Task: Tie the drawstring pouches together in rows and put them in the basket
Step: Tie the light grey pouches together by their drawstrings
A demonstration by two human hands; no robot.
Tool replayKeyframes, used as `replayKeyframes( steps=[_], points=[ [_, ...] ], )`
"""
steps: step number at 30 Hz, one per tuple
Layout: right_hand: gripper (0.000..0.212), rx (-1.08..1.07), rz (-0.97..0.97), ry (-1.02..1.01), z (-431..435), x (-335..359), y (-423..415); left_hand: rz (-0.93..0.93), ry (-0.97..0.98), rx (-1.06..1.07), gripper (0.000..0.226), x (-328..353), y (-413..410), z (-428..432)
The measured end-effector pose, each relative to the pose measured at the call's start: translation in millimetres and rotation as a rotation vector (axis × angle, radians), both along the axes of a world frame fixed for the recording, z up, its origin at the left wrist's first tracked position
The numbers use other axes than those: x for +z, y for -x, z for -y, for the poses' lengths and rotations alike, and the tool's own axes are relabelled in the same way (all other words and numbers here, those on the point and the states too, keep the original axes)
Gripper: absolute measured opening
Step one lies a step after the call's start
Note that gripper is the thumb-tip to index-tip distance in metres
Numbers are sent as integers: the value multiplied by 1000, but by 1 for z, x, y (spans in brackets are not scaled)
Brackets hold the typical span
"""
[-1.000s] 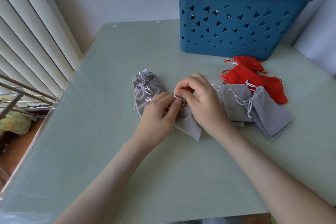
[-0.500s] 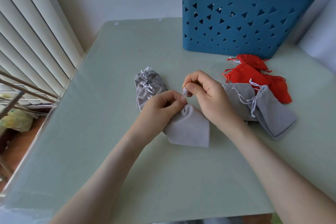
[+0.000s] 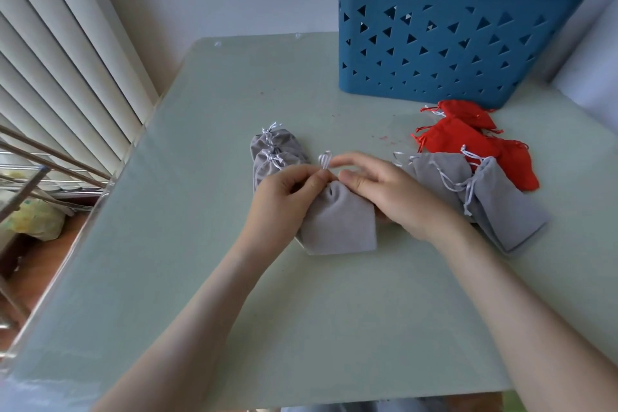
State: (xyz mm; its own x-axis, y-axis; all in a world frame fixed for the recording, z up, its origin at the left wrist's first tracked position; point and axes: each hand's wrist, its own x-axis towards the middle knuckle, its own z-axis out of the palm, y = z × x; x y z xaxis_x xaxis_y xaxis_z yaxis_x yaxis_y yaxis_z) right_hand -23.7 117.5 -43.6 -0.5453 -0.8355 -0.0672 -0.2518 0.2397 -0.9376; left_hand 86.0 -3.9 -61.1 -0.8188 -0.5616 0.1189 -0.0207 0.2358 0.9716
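Note:
A grey drawstring pouch lies flat in the middle of the table. My left hand pinches its white drawstring loop at the pouch's gathered neck. My right hand rests on the pouch's right side, its fingers stretched out toward the loop. Behind my left hand lie two tied grey pouches. Two more grey pouches lie to the right, with several red pouches behind them. The blue basket stands at the back right.
The pale green table ends in a glass edge at the left, beside window blinds. A wall runs behind the table. Metal rods and a yellow bag sit below the left edge.
The grey pouch has been drawn shut and laid flat. My right hand let go of the string and its fingers straightened; my left hand keeps pinching the loop.

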Motion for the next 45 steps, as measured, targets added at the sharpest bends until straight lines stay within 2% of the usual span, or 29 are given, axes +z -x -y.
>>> replayKeyframes(
  steps=[2, 4, 8, 11, 13, 15, 18, 20, 22, 26, 30, 33, 36, 41, 45],
  points=[
    [25, 91, 32, -99, -1, 0, -2, -31, -15, 27, 26, 3, 0, -1],
    [33, 127, 41, -103, -2, 1, -3, -45, -30, 24, 28, 5, -1, -2],
    [24, 78, -50, -47, -4, 4, 0, -51, -158, -33, 34, 5, 0, -3],
    [26, 23, -221, -93, -2, -2, 6, -18, -9, 34, 32, 3, 0, -4],
    [28, -52, -242, -121, 0, -7, 9, 29, 154, 85, 30, 1, 0, -5],
    [30, -149, -168, -89, 2, -11, 10, 72, 287, 124, 30, -3, 0, -7],
    [31, -252, 87, 74, 6, -12, 9, 103, 369, 150, 20, -7, 3, -7],
    [31, -234, 234, 188, 8, -11, 6, 104, 410, 157, 17, -8, 4, -6],
    [30, -154, 257, 256, 10, -10, 1, 101, 436, 157, 16, -8, 5, -5],
    [23, -8, 96, 262, 12, -13, -7, 92, 332, 163, 8, -4, 4, -8],
    [26, -19, -134, 284, 14, -19, -5, 41, 225, 179, 5, -1, 2, -9],
    [21, -70, -215, 287, 15, -22, -5, 41, 253, 178, 10, -2, 2, -7],
    [26, -116, -247, 314, 17, -24, -7, 29, 303, 181, 17, -2, 2, -8],
    [32, -148, -290, 295, 17, -25, -8, 26, 428, 182, 11, -7, 2, -7],
    [26, -165, -370, 268, 18, -26, -7, -16, 513, 121, 10, -9, 1, -7]
  ],
)
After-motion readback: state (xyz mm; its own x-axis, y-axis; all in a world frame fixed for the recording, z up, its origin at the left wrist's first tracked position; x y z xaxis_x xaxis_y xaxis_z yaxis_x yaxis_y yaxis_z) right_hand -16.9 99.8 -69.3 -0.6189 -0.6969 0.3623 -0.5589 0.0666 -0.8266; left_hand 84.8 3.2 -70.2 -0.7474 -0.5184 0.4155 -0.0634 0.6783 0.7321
